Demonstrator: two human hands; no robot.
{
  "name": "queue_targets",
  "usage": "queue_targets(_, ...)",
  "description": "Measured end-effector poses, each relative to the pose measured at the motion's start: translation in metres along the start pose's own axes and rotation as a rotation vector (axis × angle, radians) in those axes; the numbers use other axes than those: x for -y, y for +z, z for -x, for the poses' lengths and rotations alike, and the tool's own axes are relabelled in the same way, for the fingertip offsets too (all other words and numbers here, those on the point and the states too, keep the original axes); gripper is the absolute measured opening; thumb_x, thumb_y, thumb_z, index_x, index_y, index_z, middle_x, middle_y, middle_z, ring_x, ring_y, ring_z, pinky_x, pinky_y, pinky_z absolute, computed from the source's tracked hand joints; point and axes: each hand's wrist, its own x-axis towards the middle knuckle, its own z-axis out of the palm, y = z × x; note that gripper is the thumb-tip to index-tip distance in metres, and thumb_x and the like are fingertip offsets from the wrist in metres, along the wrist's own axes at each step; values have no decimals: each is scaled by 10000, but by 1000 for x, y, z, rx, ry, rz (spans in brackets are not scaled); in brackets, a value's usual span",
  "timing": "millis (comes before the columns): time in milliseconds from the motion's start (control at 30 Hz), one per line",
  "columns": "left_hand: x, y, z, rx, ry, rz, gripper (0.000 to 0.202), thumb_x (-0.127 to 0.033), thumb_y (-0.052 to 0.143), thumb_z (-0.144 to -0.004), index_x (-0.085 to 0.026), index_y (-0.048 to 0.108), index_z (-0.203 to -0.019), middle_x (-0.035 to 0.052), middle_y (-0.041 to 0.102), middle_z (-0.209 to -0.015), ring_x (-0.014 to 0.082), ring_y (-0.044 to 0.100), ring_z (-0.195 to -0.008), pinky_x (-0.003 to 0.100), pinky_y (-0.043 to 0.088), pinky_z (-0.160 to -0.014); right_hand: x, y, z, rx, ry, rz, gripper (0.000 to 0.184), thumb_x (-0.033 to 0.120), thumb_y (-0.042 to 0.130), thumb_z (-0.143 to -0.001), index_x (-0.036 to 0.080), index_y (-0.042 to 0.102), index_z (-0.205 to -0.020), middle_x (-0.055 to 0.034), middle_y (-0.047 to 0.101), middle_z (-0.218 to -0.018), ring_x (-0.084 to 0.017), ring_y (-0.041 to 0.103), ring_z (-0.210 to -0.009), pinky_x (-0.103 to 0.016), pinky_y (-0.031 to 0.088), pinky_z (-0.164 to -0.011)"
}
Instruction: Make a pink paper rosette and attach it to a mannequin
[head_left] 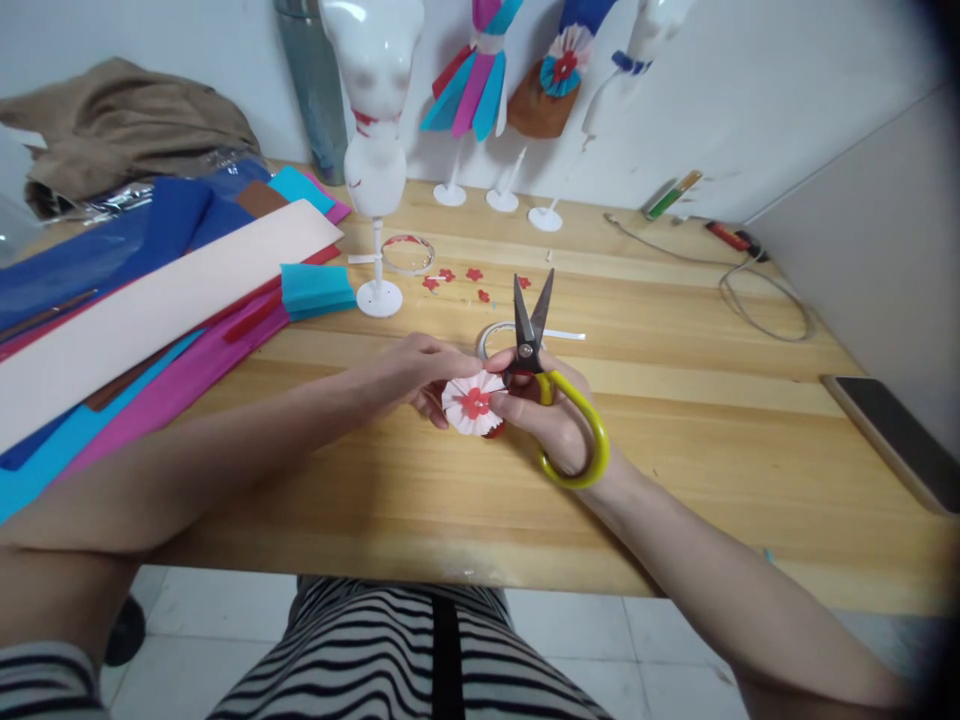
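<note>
"Where's the paper flower?"

"Between the two hands, just above the surface (712,440), near its front edge. The flower (474,402) is pale pink and pleated, with a red centre, and faces up at the camera."

"And the hands?"

"The left hand (431,370) pinches the flower's left and upper rim, thumb along the top; its other fingers are partly hidden. The right hand (553,415) has its thumb on the flower's right side and the scissors (527,352) hooked over it."

"Are the blades closed?"

"No, parted, pointing away from the person. One yellow handle loops around the base of the right thumb."

"What lies close by?"

"A roll of white tape (484,342) just beyond the hands, partly covered by the scissors, its loose end trailing right. Further back are small red flowers (474,274), scattered, and a clear ring (409,256) beside the foot of the white dress form (375,170)."

"Anything on the left?"

"Long strips of coloured paper (172,310) in a pile: pale pink on top, with blue, magenta, turquoise and brown showing. Behind them sits a brown cloth (142,120)."

"And on the right?"

"A phone (892,440) lies near the edge, and a grey cable (765,325) curls behind it. Three smaller forms stand along the wall; the middle one (551,100) wears a pink and turquoise flower."
</note>
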Motion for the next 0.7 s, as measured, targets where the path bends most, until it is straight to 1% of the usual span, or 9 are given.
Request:
queue_targets(100,4,-2,0,7,43,63,458,-544,613,-804,-102,726,-849,104,748,-781,194,670,-695,271,526,-615,-2,0,-1,-76,19,-136,222,242,707,-617,245,607,-815,41,596,-631,-139,542,-521,-305,488,-480)
queue_targets(167,5,0,3,10,83,111,494,-584,660,-768,-114,742,-896,106,761,-850,205,672,-748,287,532,-663,-4,1,-2,-140,2,-167,239,247,728,-616,250,613,-825,37,604,-660,-137,545,-544,-303,491,-497)
queue_targets(233,7,4,5,3,116,150,454,-539,746,-708,-128,755,-902,104,764,-888,204,669,-787,288,529,-690,-6,1,-3,-179,-14,-187,248,258,739,-634,252,607,-844,38,607,-680,-135,553,-564,-299,497,-518)
queue_targets(300,8,9,6,-49,133,158,412,-479,802,-656,-134,758,-878,102,761,-883,191,666,-790,268,512,-675,-7,3,-2,-176,-15,-214,256,282,746,-656,253,593,-859,40,604,-675,-135,559,-558,-300,503,-519)
queue_targets(367,10,13,6,-122,144,153,370,-433,830,-620,-129,750,-815,89,748,-809,164,651,-727,243,481,-632,-7,4,-1,-148,-6,-231,284,307,764,-659,252,583,-871,41,600,-663,-137,558,-534,-306,504,-504)
queue_targets(433,10,15,7,-167,157,152,303,-391,827,-621,-128,728,-735,64,722,-706,136,619,-640,232,451,-597,-7,5,0,-114,9,-228,307,330,789,-661,251,589,-879,34,603,-672,-141,559,-529,-316,506,-499)
queue_targets(533,7,15,9,-173,170,117,221,-334,789,-653,-134,695,-657,40,697,-633,119,590,-583,229,432,-577,-10,4,1,-81,3,-224,284,380,780,-713,250,614,-904,17,608,-713,-151,570,-562,-334,517,-525)
queue_targets(600,5,15,10,-174,165,40,182,-289,774,-653,-133,683,-634,29,684,-611,114,577,-569,225,421,-563,-13,3,1,-73,-20,-228,271,406,760,-747,249,624,-920,9,610,-730,-157,579,-580,-342,522,-537)
queue_targets(700,2,13,9,-168,154,-87,145,-241,769,-627,-128,678,-634,16,664,-601,112,564,-568,218,403,-547,-19,3,0,-62,-6,-226,294,384,786,-723,247,620,-924,20,600,-704,-152,570,-552,-331,512,-498)
